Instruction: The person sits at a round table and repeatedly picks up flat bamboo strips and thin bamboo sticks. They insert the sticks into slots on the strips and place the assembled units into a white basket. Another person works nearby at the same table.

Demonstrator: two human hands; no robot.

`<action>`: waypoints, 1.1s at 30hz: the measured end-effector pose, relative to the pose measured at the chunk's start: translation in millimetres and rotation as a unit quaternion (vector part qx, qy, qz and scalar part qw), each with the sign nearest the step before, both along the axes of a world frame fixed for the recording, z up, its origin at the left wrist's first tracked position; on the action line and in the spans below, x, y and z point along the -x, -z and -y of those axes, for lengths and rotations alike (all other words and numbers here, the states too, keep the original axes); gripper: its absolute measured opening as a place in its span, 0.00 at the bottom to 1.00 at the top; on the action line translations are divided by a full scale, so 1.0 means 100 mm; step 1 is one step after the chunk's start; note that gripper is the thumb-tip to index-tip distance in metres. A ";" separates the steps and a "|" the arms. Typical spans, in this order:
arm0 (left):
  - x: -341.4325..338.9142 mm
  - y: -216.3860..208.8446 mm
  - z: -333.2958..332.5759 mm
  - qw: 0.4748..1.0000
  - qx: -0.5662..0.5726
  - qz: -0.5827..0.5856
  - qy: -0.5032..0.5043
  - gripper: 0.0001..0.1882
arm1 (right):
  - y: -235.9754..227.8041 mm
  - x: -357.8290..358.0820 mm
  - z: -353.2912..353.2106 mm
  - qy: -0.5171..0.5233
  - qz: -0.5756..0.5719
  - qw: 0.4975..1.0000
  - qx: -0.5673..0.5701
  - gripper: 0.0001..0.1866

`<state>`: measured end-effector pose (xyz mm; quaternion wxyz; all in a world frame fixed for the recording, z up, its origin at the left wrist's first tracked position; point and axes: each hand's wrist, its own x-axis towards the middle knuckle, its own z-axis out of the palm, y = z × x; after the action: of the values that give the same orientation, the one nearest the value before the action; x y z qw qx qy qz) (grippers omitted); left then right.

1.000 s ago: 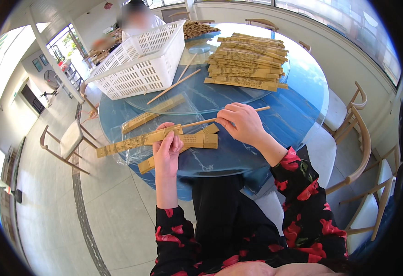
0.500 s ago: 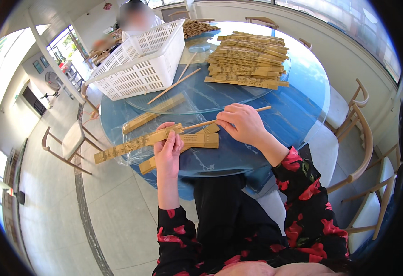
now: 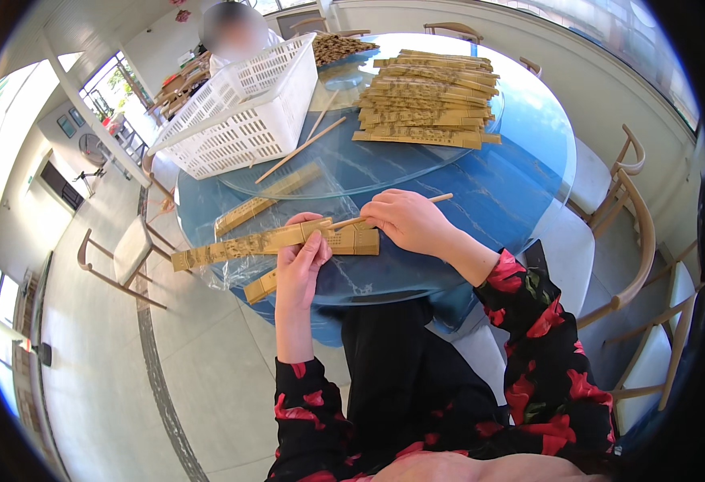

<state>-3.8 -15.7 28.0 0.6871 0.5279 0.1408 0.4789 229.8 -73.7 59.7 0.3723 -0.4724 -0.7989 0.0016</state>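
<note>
My left hand [image 3: 301, 259] pinches a long tan printed paper chopstick sleeve [image 3: 228, 252] near its right end, thumb in front. Wooden chopsticks [image 3: 441, 198] run partly into that end; whether one or two, I cannot tell. Closed round them is my right hand [image 3: 410, 222], a short way to the right, with the free end sticking out beyond it. Beneath my hands, more flat paper sleeves [image 3: 360, 243] lie at the table's near edge. Another sleeve [image 3: 244, 214] rests farther off, beside crumpled clear plastic film [image 3: 222, 275].
A white slotted plastic basket [image 3: 232, 136] stands on the blue round table [image 3: 521, 173] at the far left. Loose chopsticks [image 3: 304, 148] lie beside it. A big stack of sleeves [image 3: 425, 104] and a brown pile [image 3: 340, 50] sit farther back. Someone sits beyond the basket.
My right hand has moved left, nearer my left hand, and the chopsticks have slid deeper into the sleeve. Less of them shows between my hands.
</note>
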 end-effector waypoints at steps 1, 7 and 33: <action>0.00 0.00 0.00 1.000 -0.002 -0.006 0.010 0.15 | 0.02 0.02 -0.02 -0.004 0.000 1.000 0.000 0.05; -0.10 -0.04 0.02 0.997 -0.007 -0.065 0.032 0.16 | 0.03 0.34 -0.04 -0.001 -0.020 1.000 0.008 0.05; -0.02 0.08 -0.09 0.989 0.055 0.098 -0.099 0.11 | 0.05 0.10 0.08 0.042 -0.070 0.997 0.008 0.06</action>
<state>-2.1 -6.5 19.5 0.6748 0.4234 0.1509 0.5853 219.6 -81.6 54.6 0.4233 -0.5070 -0.7504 0.0251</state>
